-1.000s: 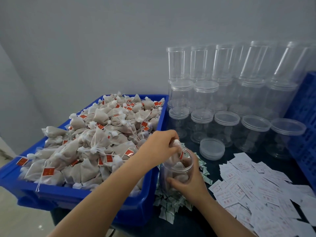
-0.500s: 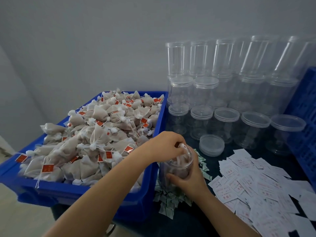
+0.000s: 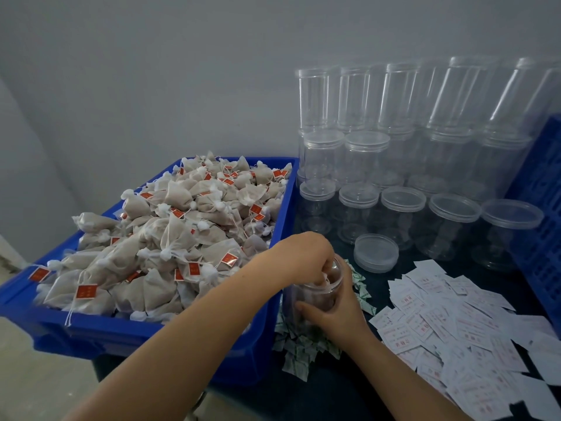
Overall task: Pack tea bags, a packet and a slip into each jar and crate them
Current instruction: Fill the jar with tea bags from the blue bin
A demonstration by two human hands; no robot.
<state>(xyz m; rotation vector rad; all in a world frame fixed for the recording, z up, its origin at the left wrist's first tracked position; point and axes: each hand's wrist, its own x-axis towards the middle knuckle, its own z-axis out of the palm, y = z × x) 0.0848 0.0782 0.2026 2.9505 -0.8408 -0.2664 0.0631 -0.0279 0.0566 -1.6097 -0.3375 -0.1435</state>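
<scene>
A blue bin (image 3: 127,332) heaped with tea bags (image 3: 170,235) fills the left and centre-left of the frame, its right wall pressed close against the jar being filled. Behind, in the upper right, stand stacked empty jars (image 3: 403,165) with clear lids, and a loose lid (image 3: 375,253) lies on the dark table (image 3: 349,387) just in front of them. A blue crate (image 3: 540,226) runs along the right edge. White slips (image 3: 455,323) lie scattered across the lower right, and small green-printed packets (image 3: 299,350) are piled around the foot of the jar, partly hidden by the right wrist.

The jar (image 3: 315,296) stands in the lower centre, between the bin and the slips. The left hand (image 3: 306,256) arches over its mouth, fingers curled down inside the rim among the tea bags there; whether they pinch one or only push cannot be told. The right hand (image 3: 334,308) wraps the jar's lower wall, fingers curled round it from the right.

Against the frame a second ago, the left hand's fingers have sunk deeper into the jar, and the white knot of the bag seen then at the rim is no longer visible. The right hand keeps the same grip.
</scene>
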